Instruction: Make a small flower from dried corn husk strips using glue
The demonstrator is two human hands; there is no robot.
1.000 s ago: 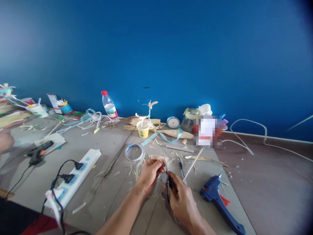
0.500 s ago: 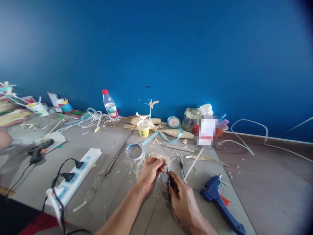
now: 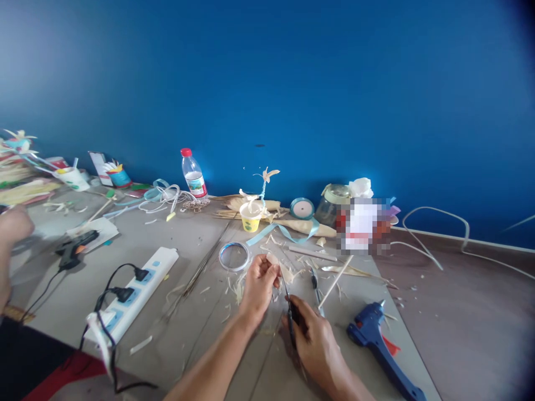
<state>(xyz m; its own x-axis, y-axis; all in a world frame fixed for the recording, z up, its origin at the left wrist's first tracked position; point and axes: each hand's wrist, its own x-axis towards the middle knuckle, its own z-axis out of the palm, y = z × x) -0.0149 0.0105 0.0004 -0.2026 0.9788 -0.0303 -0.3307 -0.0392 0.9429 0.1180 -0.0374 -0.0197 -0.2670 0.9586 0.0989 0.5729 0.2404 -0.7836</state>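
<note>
Between the fingertips of my left hand [image 3: 258, 283], a small pale piece of dried husk [image 3: 272, 259] is pinched. My right hand [image 3: 314, 334] is wrapped around the handles of dark-handled scissors [image 3: 290, 317]. Their blades point up and away, right beside the husk piece; whether they touch it I cannot tell. Husk scraps lie scattered around both hands. Beyond my left hand lies a roll of tape [image 3: 234, 257]. A dark pen-like tool [image 3: 314, 279] and a thin pale stick [image 3: 335, 282] rest just past my right hand.
A blue glue gun [image 3: 376, 340] lies at right, and a white power strip [image 3: 140, 295] with plugs at left. By the wall stand a yellow cup [image 3: 250, 223] with a husk flower, a bottle [image 3: 194, 177] and a jar [image 3: 333, 203]. Another person's hand [image 3: 15, 225] shows at far left.
My left hand has turned the husk piece more upright beside the scissor blades. The view has shifted slightly left. At far left, more of the other person's hand shows.
</note>
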